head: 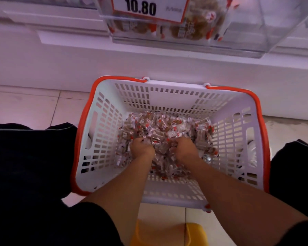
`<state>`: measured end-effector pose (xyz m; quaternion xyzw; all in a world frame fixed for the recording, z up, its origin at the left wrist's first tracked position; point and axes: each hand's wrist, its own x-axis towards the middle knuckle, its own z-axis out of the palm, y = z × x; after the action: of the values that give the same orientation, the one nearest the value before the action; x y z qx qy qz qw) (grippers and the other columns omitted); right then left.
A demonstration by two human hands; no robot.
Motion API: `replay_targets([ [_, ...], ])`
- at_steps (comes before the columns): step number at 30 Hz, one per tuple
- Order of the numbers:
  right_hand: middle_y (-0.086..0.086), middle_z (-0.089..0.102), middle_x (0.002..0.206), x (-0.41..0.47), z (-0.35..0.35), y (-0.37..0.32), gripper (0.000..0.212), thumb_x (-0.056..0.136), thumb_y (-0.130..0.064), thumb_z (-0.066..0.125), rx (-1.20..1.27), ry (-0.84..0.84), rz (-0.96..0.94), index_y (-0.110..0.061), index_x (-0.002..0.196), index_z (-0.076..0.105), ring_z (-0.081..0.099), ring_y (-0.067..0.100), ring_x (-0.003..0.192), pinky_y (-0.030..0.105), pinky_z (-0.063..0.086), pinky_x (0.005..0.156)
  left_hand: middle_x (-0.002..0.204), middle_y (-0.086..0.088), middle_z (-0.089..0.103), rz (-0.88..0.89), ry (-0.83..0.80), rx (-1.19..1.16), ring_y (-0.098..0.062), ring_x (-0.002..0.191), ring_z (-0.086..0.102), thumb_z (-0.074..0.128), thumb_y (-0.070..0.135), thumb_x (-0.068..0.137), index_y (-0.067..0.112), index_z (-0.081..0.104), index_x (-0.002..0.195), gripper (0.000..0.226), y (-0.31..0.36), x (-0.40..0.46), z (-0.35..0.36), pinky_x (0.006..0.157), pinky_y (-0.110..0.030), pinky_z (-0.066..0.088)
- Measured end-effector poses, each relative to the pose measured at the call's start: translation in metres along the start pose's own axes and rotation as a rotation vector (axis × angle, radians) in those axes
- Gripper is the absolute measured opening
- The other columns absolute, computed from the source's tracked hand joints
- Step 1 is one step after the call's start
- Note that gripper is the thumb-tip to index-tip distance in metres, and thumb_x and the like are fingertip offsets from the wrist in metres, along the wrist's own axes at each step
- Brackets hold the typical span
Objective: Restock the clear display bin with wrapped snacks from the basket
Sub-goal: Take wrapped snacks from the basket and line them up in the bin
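Reaching down into the white basket (169, 96) with its orange rim, we have both hands buried in the heap of wrapped snacks (167, 128) that covers its bottom. Our left hand (142, 150) has its fingers curled down around a clump of snacks, and our right hand (184, 150) does likewise just beside it, fingers clamped into the same pile. The basket stands on the tiled floor (25, 103) between our dark-trousered knees. Above it, on the white shelf front, the clear display bin (247, 32) holds a few wrapped snacks behind a price tag (149, 8) reading 10.80.
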<state>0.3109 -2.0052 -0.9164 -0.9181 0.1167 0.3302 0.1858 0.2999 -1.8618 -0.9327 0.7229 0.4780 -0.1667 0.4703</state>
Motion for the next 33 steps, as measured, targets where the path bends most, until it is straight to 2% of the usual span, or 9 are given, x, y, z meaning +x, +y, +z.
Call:
replay_targets([
  [4,0.015,0.068,0.112,-0.006,0.002,0.006,0.023,0.094,-0.001,0.052,-0.186,-0.074,-0.034,-0.005,0.112,0.064,0.066,0.031,0.105,0.039,0.054,0.087,0.11,-0.007,0.061,0.028,-0.132,0.137,-0.021,0.088,0.055,0.058,-0.001,0.09,0.011,0.055,0.127,0.039,-0.007,-0.008,-0.009,0.074,-0.03,0.046],
  [9,0.016,0.067,0.115,-0.015,0.002,0.021,0.024,0.094,-0.007,0.059,-0.275,-0.253,-0.101,-0.004,0.116,0.065,0.065,0.028,0.105,0.035,0.053,0.088,0.109,-0.007,0.064,0.045,-0.082,0.156,-0.013,0.07,0.055,0.056,0.025,0.1,0.012,0.058,0.119,0.023,-0.006,-0.012,-0.027,0.059,-0.027,0.043],
  [11,0.015,0.067,0.116,-0.019,0.003,0.024,0.028,0.096,-0.012,0.058,-0.274,-0.314,-0.144,-0.007,0.123,0.063,0.063,0.028,0.106,0.036,0.053,0.092,0.111,-0.006,0.065,0.065,-0.092,0.207,-0.021,0.084,0.064,0.06,0.031,0.098,0.011,0.062,0.117,0.027,-0.003,-0.011,-0.035,0.071,-0.035,0.055],
  [13,0.013,0.067,0.114,-0.023,0.003,0.023,0.027,0.095,-0.017,0.059,-0.29,-0.352,-0.201,-0.008,0.12,0.065,0.063,0.029,0.107,0.036,0.052,0.092,0.112,-0.01,0.069,0.095,-0.136,0.309,-0.026,0.092,0.066,0.069,0.017,0.092,0.011,0.068,0.108,0.017,-0.001,-0.012,-0.042,0.082,-0.04,0.058],
  [17,0.015,0.065,0.114,-0.027,-0.001,0.021,0.024,0.095,-0.013,0.058,-0.351,-0.382,-0.243,-0.005,0.117,0.064,0.061,0.029,0.103,0.035,0.049,0.09,0.126,-0.016,0.065,0.179,-0.224,0.533,-0.032,0.104,0.066,0.069,-0.006,0.085,0.006,0.066,0.124,0.04,-0.006,-0.013,-0.048,0.089,-0.04,0.058],
  [20,0.015,0.064,0.102,-0.026,-0.003,0.021,0.017,0.096,-0.007,0.053,-0.31,-0.384,-0.21,-0.001,0.108,0.064,0.058,0.024,0.086,0.031,0.047,0.078,0.127,-0.018,0.064,0.195,-0.233,0.619,-0.033,0.109,0.064,0.066,-0.006,0.087,0.003,0.067,0.122,0.036,-0.008,-0.013,-0.051,0.092,-0.04,0.056],
  [24,0.015,0.063,0.102,-0.024,-0.012,0.014,0.017,0.096,-0.006,0.053,-0.196,-0.329,-0.218,-0.001,0.109,0.063,0.061,0.028,0.094,0.032,0.047,0.078,0.131,-0.019,0.059,0.202,-0.22,0.709,-0.033,0.12,0.058,0.057,-0.001,0.093,-0.001,0.061,0.128,0.035,-0.008,-0.008,-0.052,0.103,-0.04,0.049],
  [29,0.011,0.059,0.088,-0.025,-0.039,-0.007,0.012,0.101,-0.014,0.049,0.063,-0.211,-0.253,-0.007,0.094,0.057,0.055,0.025,0.079,0.032,0.044,0.068,0.131,-0.024,0.06,0.033,-0.349,0.47,-0.037,0.117,0.062,0.05,0.003,0.098,-0.006,0.052,0.135,0.038,-0.006,-0.007,-0.055,0.097,-0.046,0.054],
  [33,0.004,0.053,0.072,-0.037,-0.054,-0.015,0.026,0.099,-0.02,0.056,0.162,-0.176,-0.277,-0.012,0.075,0.051,0.051,0.018,0.066,0.029,0.042,0.064,0.124,-0.023,0.058,-0.026,-0.485,0.265,-0.04,0.104,0.068,0.041,-0.003,0.098,0.01,0.041,0.136,0.04,0.003,-0.026,-0.062,0.086,-0.053,0.058],
])
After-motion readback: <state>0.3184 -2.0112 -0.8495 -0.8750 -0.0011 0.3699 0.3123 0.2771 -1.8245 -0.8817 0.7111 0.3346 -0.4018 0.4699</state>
